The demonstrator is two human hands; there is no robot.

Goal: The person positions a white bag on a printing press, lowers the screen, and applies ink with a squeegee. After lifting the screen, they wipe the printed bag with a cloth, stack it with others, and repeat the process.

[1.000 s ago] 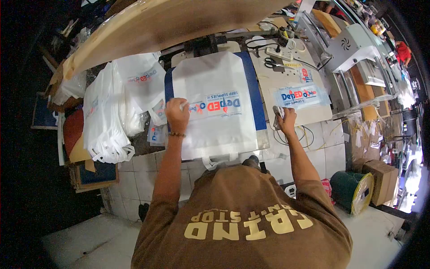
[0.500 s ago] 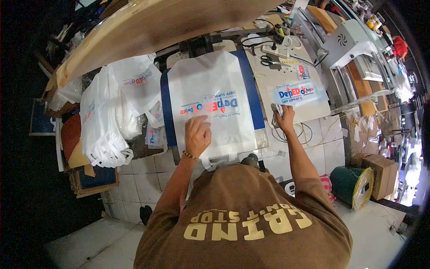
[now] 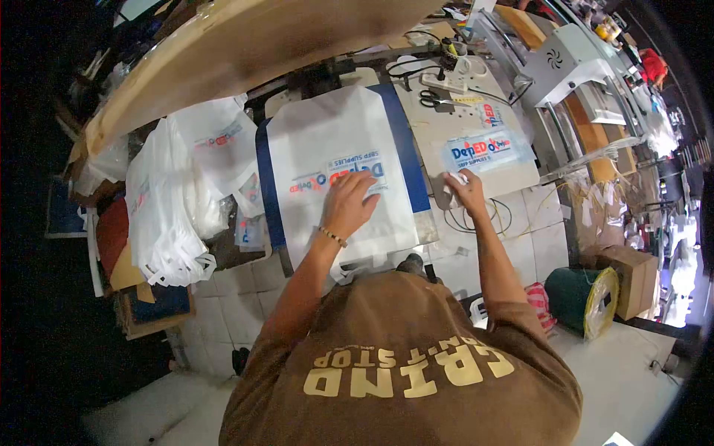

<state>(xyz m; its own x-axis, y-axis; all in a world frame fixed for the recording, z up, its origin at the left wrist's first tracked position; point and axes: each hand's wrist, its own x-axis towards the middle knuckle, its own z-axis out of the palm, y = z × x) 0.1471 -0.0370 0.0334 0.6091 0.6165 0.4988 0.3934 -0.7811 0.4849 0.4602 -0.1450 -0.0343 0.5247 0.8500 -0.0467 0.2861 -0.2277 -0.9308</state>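
A white tote bag [image 3: 327, 134] lies flat on a blue pad [image 3: 400, 119], its printed lettering upside down to me. My left hand [image 3: 351, 204] rests on the bag over the print, fingers stretched out and holding nothing. Part of the lettering is hidden under it. My right hand [image 3: 468, 193] is closed on a small crumpled white cloth [image 3: 457, 178] at the near edge of the light side board. Just beyond that hand lies a clear printed transfer sheet [image 3: 487, 151] with red and blue letters.
Finished-looking white bags [image 3: 163, 201] hang in a stack at left. Scissors [image 3: 435, 99] and a power strip [image 3: 454, 82] lie on the side board [image 3: 424, 123]. A large curved panel [image 3: 260, 52] overhangs the far side. A white machine [image 3: 569, 63] stands at right, a green spool [image 3: 576, 297] below.
My left hand has moved up and right over the bag's print, and its fingers have straightened. My right hand stays by the side board with the cloth. The view has shifted slightly.
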